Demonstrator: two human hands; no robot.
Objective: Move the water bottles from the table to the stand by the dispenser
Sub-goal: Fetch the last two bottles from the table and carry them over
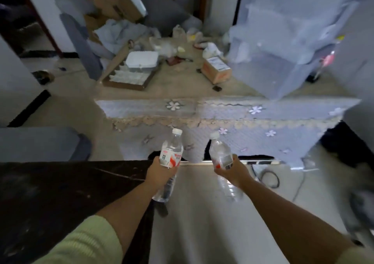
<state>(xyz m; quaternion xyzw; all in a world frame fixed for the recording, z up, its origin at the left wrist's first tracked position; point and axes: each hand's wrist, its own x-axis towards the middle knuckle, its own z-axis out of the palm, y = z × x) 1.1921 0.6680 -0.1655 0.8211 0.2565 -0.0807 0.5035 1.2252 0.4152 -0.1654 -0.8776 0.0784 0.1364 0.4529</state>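
Currently two water bottles are in transit: one (pixel 171 152) held around its middle in the left hand's (pixel 159 174) grip, the other (pixel 220 152) likewise in the right hand (pixel 232 171). The cluttered worktop (pixel 182 85) lies at twelve o'clock. No stand or dispenser is identifiable; placement remains outstanding.

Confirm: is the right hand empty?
No, the right hand grips a capped water bottle, and the left hand holds another bottle.
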